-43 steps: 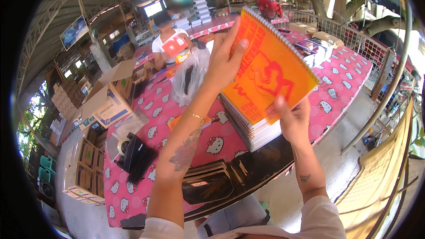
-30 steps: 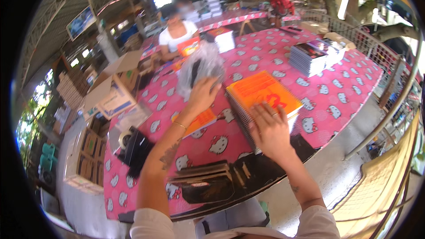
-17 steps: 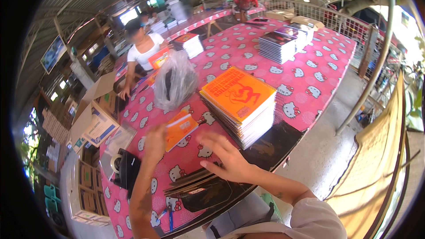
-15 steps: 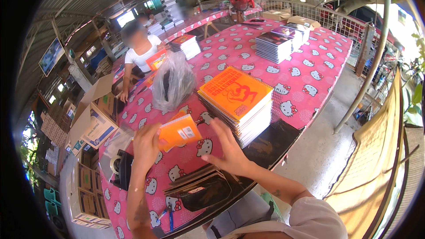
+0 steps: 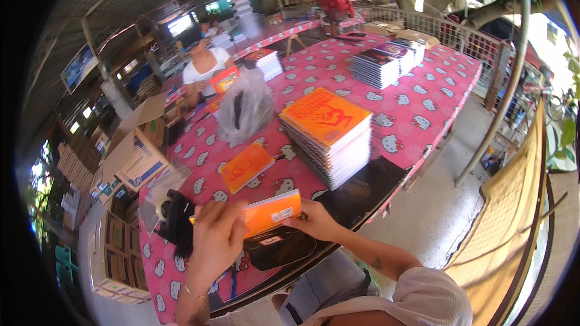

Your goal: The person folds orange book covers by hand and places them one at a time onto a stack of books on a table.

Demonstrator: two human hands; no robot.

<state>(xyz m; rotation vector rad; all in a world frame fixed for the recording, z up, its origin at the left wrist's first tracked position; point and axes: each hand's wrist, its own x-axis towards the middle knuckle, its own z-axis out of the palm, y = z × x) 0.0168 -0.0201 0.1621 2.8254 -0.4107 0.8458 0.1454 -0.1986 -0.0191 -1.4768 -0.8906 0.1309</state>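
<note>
Both my hands hold one thin orange booklet (image 5: 270, 212) edge-on above the near edge of the pink patterned table (image 5: 423, 108). My left hand (image 5: 214, 241) grips its left end, my right hand (image 5: 314, 220) its right end. Just beyond stands a tall stack of orange booklets (image 5: 326, 133). A single orange booklet (image 5: 244, 166) lies flat on the cloth to the stack's left. Under my hands lies a black pouch (image 5: 278, 247).
A clear plastic bag (image 5: 244, 105) stands behind the single booklet. A person in a white top (image 5: 205, 66) sits across the table. More book stacks (image 5: 380, 63) lie far right. An open cardboard box (image 5: 136, 145) and tape roll (image 5: 162, 205) are at left. A metal pole (image 5: 501, 84) rises at right.
I set the large orange booklet down onto the stack, then picked up a thin orange booklet with my left hand and brought it close, my right hand joining it.
</note>
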